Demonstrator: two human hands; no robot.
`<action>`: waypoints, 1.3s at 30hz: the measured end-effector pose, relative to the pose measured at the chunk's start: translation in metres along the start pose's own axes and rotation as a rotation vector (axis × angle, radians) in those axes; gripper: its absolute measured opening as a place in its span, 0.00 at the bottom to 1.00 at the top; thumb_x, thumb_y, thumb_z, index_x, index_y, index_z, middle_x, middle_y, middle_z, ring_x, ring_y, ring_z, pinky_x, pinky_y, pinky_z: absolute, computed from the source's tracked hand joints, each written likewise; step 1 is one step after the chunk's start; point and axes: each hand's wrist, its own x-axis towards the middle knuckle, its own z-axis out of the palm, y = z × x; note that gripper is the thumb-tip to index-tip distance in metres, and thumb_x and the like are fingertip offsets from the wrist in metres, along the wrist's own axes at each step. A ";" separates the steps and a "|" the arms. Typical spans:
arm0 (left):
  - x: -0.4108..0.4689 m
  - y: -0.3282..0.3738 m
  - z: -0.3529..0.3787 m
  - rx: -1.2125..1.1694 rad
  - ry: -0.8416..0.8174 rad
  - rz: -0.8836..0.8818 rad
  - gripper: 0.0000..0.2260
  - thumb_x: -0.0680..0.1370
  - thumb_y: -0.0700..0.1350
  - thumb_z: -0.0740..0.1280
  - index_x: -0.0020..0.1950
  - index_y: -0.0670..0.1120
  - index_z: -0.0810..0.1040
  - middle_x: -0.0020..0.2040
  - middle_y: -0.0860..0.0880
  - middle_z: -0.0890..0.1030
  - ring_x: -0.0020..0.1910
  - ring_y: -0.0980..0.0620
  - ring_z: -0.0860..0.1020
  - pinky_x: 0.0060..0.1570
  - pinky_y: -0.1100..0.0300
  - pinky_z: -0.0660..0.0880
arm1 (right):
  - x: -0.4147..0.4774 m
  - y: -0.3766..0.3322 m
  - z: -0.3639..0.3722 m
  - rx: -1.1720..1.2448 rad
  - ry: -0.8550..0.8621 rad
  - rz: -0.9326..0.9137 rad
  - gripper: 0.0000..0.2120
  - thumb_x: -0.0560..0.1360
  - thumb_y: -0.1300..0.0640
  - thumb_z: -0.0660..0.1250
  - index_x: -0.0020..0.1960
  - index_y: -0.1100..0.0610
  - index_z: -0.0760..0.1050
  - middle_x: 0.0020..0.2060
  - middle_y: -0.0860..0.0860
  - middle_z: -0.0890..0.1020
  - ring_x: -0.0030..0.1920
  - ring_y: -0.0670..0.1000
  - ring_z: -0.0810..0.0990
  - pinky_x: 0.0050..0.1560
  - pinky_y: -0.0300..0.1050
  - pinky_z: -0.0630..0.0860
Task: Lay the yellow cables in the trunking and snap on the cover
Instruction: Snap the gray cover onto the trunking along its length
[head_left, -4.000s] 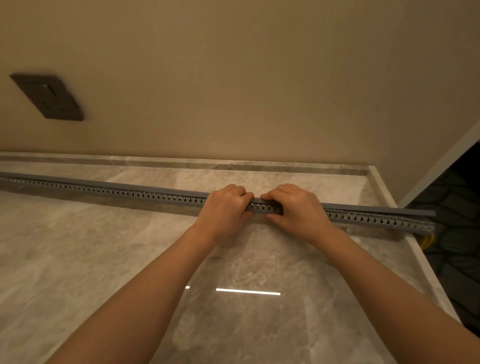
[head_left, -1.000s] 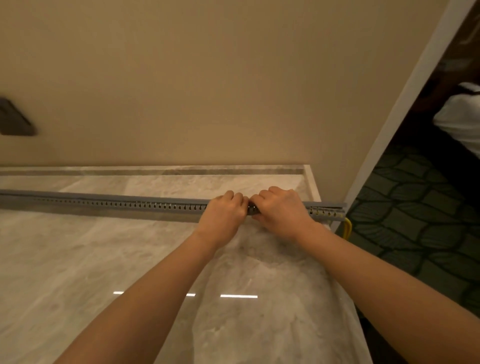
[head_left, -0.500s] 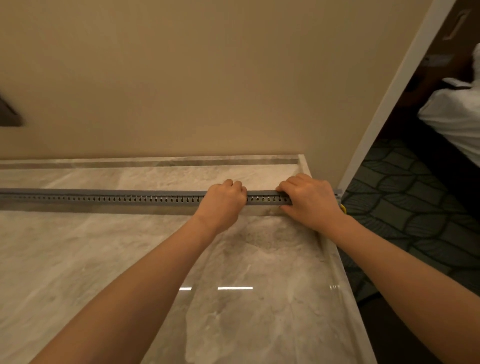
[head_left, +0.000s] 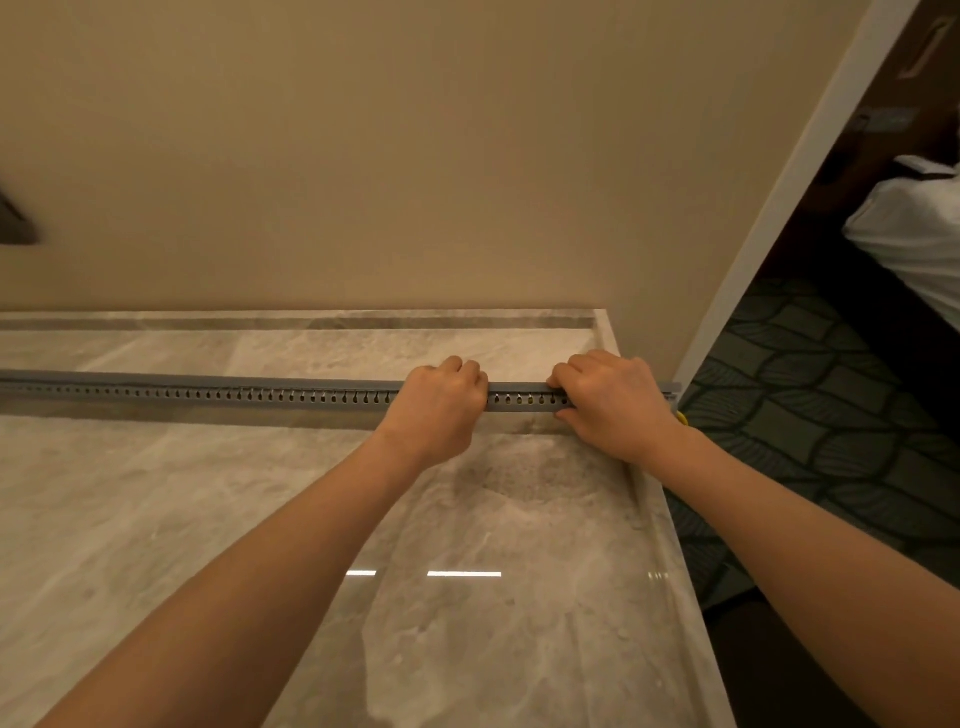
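A long grey slotted trunking (head_left: 208, 393) lies across the marble counter (head_left: 260, 519), its grey cover (head_left: 234, 379) sitting along its top. My left hand (head_left: 441, 405) grips the trunking with fingers curled over the cover. My right hand (head_left: 613, 402) grips it near the right end, fingers curled over the top and thumb in front. A short bit of yellow cable (head_left: 681, 417) shows at the right end, beyond my right wrist; the rest of the cable is hidden inside the trunking.
A beige wall rises behind the counter. The counter's right edge (head_left: 670, 545) drops to a dark patterned carpet (head_left: 831, 415). A white door frame (head_left: 779, 208) and white bedding (head_left: 919, 228) are at the right. A dark wall plate (head_left: 15, 223) sits at far left.
Both hands have worked rightward along the trunking. My right hand has slid away from the left to near the right end; the left hand has stayed put in the last half second.
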 end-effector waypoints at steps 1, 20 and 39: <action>-0.002 0.001 -0.003 0.020 -0.013 0.011 0.06 0.72 0.42 0.66 0.47 0.43 0.77 0.43 0.47 0.78 0.41 0.49 0.76 0.30 0.59 0.64 | 0.000 0.000 0.000 0.009 -0.003 -0.005 0.12 0.72 0.53 0.68 0.52 0.57 0.75 0.46 0.54 0.81 0.48 0.56 0.77 0.36 0.45 0.68; 0.034 0.040 -0.001 -0.172 0.085 0.081 0.12 0.80 0.50 0.58 0.57 0.43 0.71 0.52 0.47 0.77 0.51 0.48 0.75 0.36 0.58 0.63 | -0.010 0.007 0.002 0.129 0.169 -0.006 0.08 0.67 0.57 0.73 0.43 0.59 0.78 0.35 0.54 0.81 0.37 0.56 0.78 0.28 0.46 0.72; 0.038 0.040 0.001 -0.186 0.084 0.081 0.11 0.79 0.51 0.60 0.55 0.44 0.73 0.49 0.47 0.78 0.46 0.48 0.76 0.36 0.58 0.65 | -0.045 0.059 -0.010 0.092 0.079 0.073 0.14 0.65 0.54 0.76 0.48 0.57 0.79 0.38 0.53 0.83 0.39 0.56 0.80 0.33 0.41 0.68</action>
